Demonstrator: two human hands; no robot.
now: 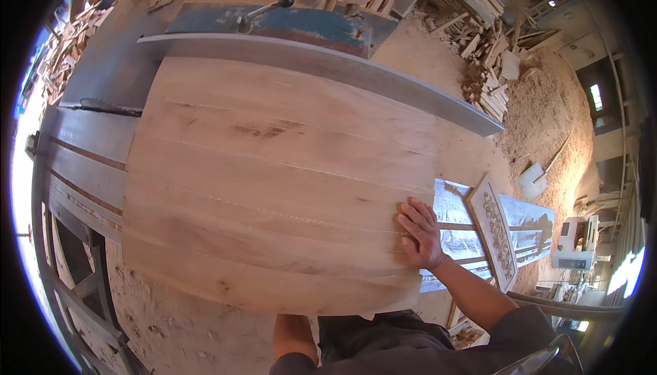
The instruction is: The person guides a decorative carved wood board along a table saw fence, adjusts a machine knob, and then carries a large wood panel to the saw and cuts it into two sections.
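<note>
A wide wooden panel (274,183), made of several pale planks joined edge to edge, lies across a metal table saw (89,132). Its far edge runs along the long metal fence (328,67). My right hand (421,235) rests on top near the panel's right edge, fingers stretched out and lying on the wood. My left forearm (294,337) reaches up to the panel's near edge; the left hand itself is hidden under the board. At the left, the dark saw blade (109,107) shows in its slot beside the panel.
Behind the fence are a blue rail (301,29) and a lever with a black knob (286,1). A carved wooden piece (494,231) leans across the table's right part. Wood offcuts (489,67), sawdust (558,108) and a shovel (532,180) lie at the far right.
</note>
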